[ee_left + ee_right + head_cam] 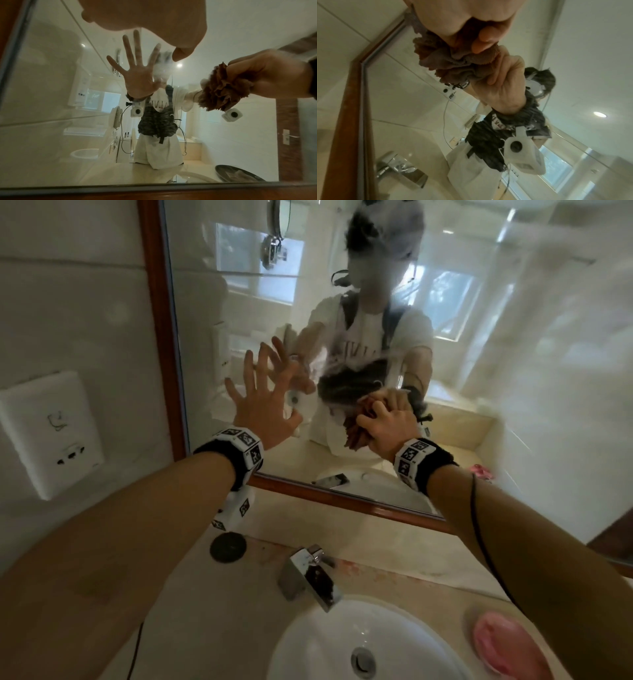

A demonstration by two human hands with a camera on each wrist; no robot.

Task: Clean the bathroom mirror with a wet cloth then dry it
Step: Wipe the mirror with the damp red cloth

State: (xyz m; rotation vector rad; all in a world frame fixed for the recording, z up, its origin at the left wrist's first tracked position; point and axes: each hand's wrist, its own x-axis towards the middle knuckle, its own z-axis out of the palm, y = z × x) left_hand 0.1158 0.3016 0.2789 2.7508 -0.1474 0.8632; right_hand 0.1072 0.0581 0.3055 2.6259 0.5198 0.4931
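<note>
The left hand (263, 409) is raised flat toward the bathroom mirror (513, 344), fingers straight and spread wide, holding nothing; the left wrist view reflects its whole palm, but whether the fingertips actually touch the glass cannot be told. The right hand (387, 428) grips a bunched reddish-brown cloth (356, 429), fingers and thumb curled tightly round it, and presses the wad against the mirror low down, to the right of the left hand. In the right wrist view the cloth (447, 59) meets its own reflection at the glass. Hazy streaks and smears cover the pane around both hands. Each wrist wears a black band carrying white marker blocks.

The mirror sits in a reddish wooden frame (164, 337). Below it, a beige stone countertop (205, 611) holds a white basin (325, 645) with a chrome faucet (310, 577) at its back edge. A pink soap dish (507, 645) lies to the right of the basin, and a dark round stopper (227, 547) rests near the wall. A white wall socket panel (51, 433) is mounted on the tiles left of the frame.
</note>
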